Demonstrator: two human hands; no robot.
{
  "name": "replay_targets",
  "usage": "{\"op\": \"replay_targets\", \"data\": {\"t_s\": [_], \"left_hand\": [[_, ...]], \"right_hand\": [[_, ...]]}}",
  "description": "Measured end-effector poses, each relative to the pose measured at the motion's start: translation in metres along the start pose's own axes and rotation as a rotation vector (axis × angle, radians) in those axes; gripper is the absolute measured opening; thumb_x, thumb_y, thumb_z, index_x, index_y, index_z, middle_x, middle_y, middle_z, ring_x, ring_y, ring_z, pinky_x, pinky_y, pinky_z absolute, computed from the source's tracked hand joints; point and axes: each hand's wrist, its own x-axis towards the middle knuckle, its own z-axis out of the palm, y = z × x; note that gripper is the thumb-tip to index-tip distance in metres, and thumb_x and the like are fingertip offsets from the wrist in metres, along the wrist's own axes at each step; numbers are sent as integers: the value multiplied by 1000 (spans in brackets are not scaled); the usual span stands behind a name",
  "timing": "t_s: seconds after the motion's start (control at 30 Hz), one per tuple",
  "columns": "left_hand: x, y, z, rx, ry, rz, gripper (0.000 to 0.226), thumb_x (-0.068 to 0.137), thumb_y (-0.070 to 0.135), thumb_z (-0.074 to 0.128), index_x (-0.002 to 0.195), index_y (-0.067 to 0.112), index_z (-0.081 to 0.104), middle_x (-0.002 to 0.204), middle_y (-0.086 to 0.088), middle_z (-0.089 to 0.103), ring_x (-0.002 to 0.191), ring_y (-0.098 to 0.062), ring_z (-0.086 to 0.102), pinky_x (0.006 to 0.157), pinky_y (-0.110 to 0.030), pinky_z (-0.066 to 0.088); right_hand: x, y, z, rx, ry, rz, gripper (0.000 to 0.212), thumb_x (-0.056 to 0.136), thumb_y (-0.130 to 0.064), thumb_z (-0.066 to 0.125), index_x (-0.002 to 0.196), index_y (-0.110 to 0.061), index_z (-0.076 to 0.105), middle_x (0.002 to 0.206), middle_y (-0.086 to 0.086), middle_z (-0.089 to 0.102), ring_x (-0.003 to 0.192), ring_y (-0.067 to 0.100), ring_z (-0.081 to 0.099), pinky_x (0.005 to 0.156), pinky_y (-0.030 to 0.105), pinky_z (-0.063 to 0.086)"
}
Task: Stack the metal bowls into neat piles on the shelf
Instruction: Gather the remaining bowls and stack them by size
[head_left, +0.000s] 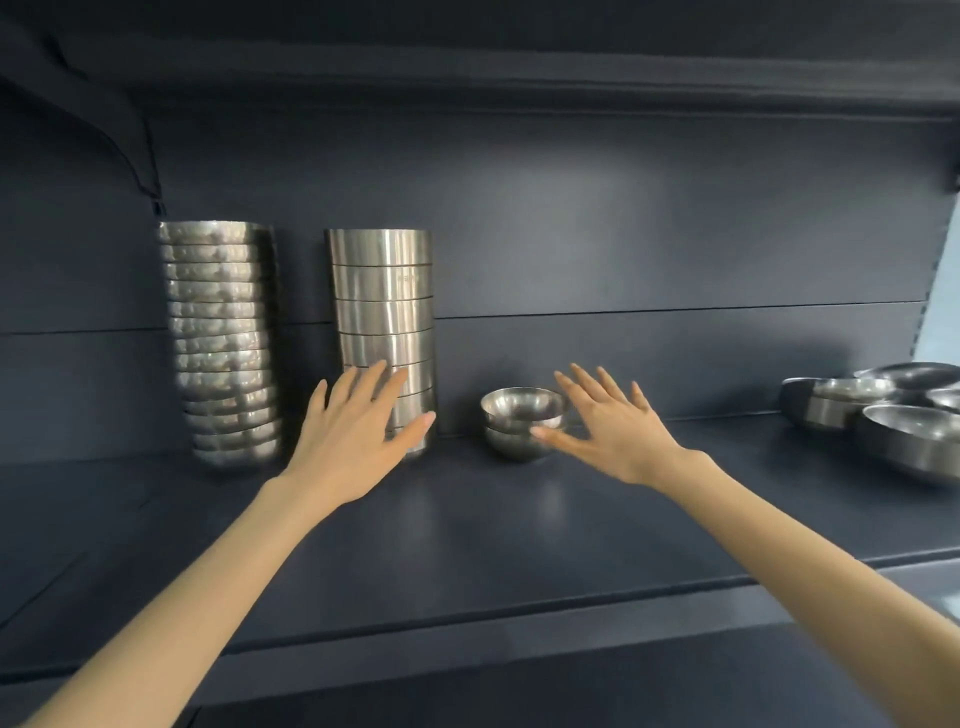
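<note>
Grip status: left hand and right hand both splayed, fingers straight, holding nothing. Two-bowl pile sits on shelf between them, just beside right thumb (contact unclear), so right hand is nearer. Tall stack stands behind left hand; loose bowls far right.

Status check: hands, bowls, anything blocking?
Both hands open, empty: left hand in front of tall smooth stack, right hand by two-bowl pile. Loose bowls unstacked, far right. Nothing seen in the way.
</note>
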Motion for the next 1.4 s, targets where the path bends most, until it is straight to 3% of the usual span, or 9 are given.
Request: {"op": "replay_targets", "data": {"t_s": [0.17,0.33,0.47,0.53,0.67,0.83,1.17,1.27,1.4], "left_hand": [[-6,28,11,-51,-43,53,102,72,82,-6,153,26,18,159,1,19,147,-24,15,117,-43,13],[0,64,18,-59,-74,129,75,92,69,15,153,25,15,160,1,16,146,-23,14,117,-42,13],[4,102,13,-91,-60,215,98,71,75,-8,150,25,22,157,4,23,143,-23,21,115,-40,17],[10,121,13,-132,-60,243,103,65,75,-9,148,26,26,155,6,26,142,-21,23,114,-39,19],[29,166,16,-154,-52,305,74,92,69,20,151,24,21,159,3,21,145,-21,19,115,-40,19],[54,234,18,-226,-64,382,70,95,63,22,152,22,19,159,3,20,145,-20,18,116,-39,19],[87,377,43,-316,-134,539,68,97,59,25,152,21,19,158,4,22,145,-18,20,116,-39,18],[94,412,48,-353,-165,554,68,97,59,26,153,20,20,158,3,23,145,-18,20,115,-38,19],[105,449,56,-384,-201,543,71,96,61,28,153,19,19,158,2,23,145,-19,21,113,-38,22]], "right_hand": [[-34,33,0,-47,40,108,87,88,-73,32,155,-22,13,163,-4,7,151,21,1,121,49,3],[-63,63,-3,-101,-1,213,89,87,-74,30,156,-23,6,164,-4,0,151,23,-4,120,51,1],[-79,91,-12,-99,25,285,87,89,-72,32,156,-22,7,164,-3,1,151,22,-5,120,51,0],[-87,107,-16,-99,51,315,85,90,-70,34,156,-22,8,164,-4,2,151,22,-4,120,50,0],[-101,148,-27,-126,122,371,85,89,-71,35,155,-22,13,164,-4,4,150,22,-2,120,50,4],[-122,215,-43,-152,202,465,84,87,-71,39,153,-22,21,163,1,9,150,24,4,118,52,9],[-153,329,-54,-43,244,595,91,78,-74,53,151,-28,24,160,-4,17,146,22,20,115,50,24],[-154,352,-57,57,197,597,99,74,-76,55,150,-22,24,161,-3,16,143,25,30,109,49,34],[-155,372,-54,138,171,557,101,76,-70,60,153,-18,19,160,-6,16,143,20,30,105,44,35]]}}
